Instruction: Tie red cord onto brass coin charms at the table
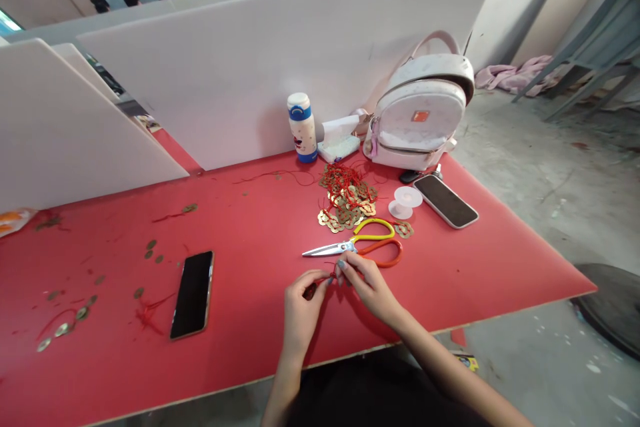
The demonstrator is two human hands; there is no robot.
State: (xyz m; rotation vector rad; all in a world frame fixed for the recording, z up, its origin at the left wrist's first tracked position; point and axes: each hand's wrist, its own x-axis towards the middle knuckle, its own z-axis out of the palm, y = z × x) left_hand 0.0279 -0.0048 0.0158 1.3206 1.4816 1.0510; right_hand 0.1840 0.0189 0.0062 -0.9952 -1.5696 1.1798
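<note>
as i watch the flat red tabletop [475,280] | left hand [300,307] and right hand [369,285] pinch thin red cord [324,277] | white partition board [240,73] behind

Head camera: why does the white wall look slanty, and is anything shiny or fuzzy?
Head view: the wide lens skews the white wall and the table edge; light is soft and even, with only faint shadows under the left hand and right hand; the left phone screen shows dull glare; the cord they pinch is too small to see sharply.
</note>
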